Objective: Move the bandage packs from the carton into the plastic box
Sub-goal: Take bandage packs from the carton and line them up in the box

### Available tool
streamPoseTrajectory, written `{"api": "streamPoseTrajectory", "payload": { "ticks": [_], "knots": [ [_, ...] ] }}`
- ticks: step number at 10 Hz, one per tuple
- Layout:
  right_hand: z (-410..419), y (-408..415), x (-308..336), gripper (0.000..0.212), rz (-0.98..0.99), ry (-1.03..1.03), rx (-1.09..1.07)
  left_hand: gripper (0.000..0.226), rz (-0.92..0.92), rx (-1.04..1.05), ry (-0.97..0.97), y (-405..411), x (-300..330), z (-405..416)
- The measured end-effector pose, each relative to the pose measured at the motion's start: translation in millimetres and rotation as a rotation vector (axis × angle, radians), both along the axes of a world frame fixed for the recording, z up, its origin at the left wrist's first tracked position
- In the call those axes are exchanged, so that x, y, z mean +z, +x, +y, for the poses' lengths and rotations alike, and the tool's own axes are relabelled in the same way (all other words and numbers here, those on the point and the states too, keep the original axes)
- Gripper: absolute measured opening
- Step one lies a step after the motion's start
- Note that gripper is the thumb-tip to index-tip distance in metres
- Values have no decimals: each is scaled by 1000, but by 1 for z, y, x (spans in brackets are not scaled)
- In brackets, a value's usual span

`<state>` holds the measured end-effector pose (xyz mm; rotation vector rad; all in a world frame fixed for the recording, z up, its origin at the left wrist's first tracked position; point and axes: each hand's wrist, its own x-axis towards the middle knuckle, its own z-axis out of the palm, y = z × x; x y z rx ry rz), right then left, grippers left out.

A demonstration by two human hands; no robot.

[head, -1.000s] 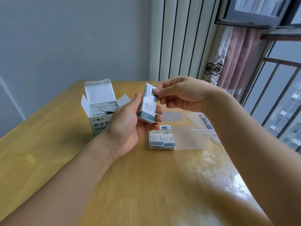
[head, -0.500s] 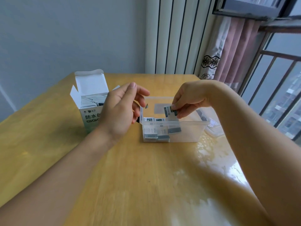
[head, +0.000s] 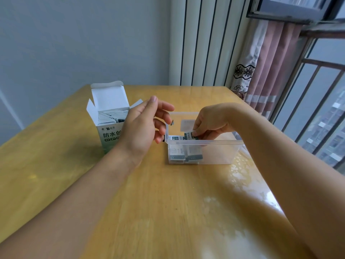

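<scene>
Right hand (head: 211, 124) lowered pack (head: 190, 136); carton (head: 110, 135) reads 防水创.

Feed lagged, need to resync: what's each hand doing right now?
Left hand: open, fingers relaxed, holding nothing, beside the plastic box.
Right hand: pinching a bandage pack inside the box.

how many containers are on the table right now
2: the open carton at the left with packs inside, and the clear plastic box right of it, where the right hand lowers a pack.
</scene>
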<state>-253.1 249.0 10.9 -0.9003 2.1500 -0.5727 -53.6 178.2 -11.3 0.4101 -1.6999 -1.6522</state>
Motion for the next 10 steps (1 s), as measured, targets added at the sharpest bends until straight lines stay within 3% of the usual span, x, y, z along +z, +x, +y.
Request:
{"api": "streamPoseTrajectory", "payload": {
  "ticks": [4, 8, 10],
  "knots": [
    [-8, 14, -3, 26, 289, 102, 88, 46, 17, -59, 133, 3, 5, 0],
    [-8, 26, 1, 23, 344, 165, 125, 47, 11, -53, 118, 3, 5, -2],
    [0, 34, 18, 36, 363, 194, 134, 45, 22, -4, 74, 4, 7, -5]
  ]
}}
